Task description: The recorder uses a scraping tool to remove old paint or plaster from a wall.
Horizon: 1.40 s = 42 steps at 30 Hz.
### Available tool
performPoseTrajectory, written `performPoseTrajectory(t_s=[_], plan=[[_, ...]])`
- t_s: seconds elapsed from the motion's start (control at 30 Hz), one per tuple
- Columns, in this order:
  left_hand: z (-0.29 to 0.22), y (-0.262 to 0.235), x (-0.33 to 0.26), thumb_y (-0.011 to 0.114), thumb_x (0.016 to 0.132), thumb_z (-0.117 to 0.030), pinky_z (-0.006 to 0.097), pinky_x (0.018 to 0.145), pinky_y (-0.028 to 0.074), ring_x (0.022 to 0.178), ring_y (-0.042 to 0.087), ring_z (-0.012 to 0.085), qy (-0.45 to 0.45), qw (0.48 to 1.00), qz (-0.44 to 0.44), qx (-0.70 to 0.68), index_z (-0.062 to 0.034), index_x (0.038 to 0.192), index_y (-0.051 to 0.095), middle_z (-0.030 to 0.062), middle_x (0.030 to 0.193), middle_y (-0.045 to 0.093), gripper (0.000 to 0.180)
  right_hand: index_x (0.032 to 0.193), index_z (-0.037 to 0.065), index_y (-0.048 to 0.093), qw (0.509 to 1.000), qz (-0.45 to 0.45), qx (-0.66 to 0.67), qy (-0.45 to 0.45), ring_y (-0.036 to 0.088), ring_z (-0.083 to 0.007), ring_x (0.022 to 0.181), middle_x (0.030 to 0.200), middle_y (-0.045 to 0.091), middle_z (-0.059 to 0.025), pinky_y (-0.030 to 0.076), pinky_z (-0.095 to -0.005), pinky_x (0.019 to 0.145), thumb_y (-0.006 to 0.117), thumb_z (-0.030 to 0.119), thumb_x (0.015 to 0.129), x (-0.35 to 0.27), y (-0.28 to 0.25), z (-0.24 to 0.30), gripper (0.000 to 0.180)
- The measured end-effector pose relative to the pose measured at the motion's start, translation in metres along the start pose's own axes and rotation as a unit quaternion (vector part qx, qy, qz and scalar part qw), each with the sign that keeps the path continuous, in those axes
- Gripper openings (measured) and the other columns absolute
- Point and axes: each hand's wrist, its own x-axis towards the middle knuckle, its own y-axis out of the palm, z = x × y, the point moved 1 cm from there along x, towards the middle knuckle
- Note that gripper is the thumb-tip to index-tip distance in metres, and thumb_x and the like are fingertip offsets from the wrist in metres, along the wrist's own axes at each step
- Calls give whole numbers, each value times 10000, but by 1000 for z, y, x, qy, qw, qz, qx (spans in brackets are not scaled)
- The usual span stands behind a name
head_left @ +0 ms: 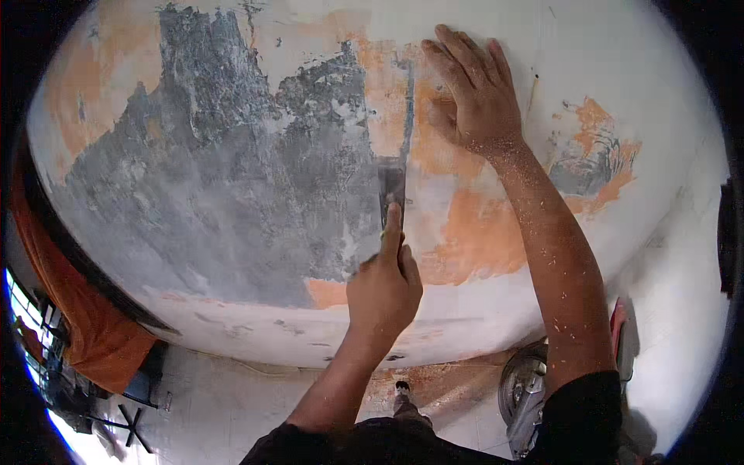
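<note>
A wall (310, 186) fills most of the view, patched with bare grey, orange and off-white layers of old paint. My left hand (385, 298) is closed round the handle of a scraper (393, 182), its index finger stretched along the tool. The scraper's wide blade points up and lies on the wall, where the grey area meets an orange strip. Above and to the right, my right hand (479, 101) rests on the wall with its fingers spread, holding nothing. Pale flakes and dust cling to my right forearm (562, 263).
Orange-brown dust and chips (457, 380) lie on the floor along the wall's foot. A wheeled metal machine (527, 395) stands at the lower right. An orange cloth (101, 325) hangs at the left, near a black-legged stand (132, 430). My foot (401, 387) is below the wall.
</note>
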Motion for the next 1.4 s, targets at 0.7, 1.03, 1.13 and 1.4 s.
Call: performPoseTrajectory(t_s=[0.7,1.03,1.13,1.4], plan=[[8,-6,2,543,971,-166,438,471,523,498,648,300,-5,1000,7,21,-54,1542,352,154,655,669,612,1520,213,420,1000,-16,-6,-15,387,-240,1445,1589,374,-29,199,-534,1224,651,321,887,4,3,2,682],[17,-2,5,561,963,-137,420,467,496,494,627,291,23,999,-45,-14,-88,1558,338,134,614,637,638,1496,212,454,1000,-16,5,-12,390,-249,1444,1596,368,-36,207,-540,1219,630,370,897,2,4,4,644],[7,-12,30,563,964,-143,422,466,493,488,621,290,29,998,-53,-21,-88,1561,334,126,610,634,642,1496,214,456,1000,-14,-6,-14,388,-250,1446,1597,366,-35,204,-543,1219,623,382,895,6,4,2,645],[15,4,7,573,958,-155,438,487,517,516,646,307,10,1000,-14,-5,-103,1568,320,148,644,648,662,1508,215,433,1000,-9,-5,-10,388,-246,1444,1590,372,-37,203,-543,1220,639,331,886,6,2,3,665]])
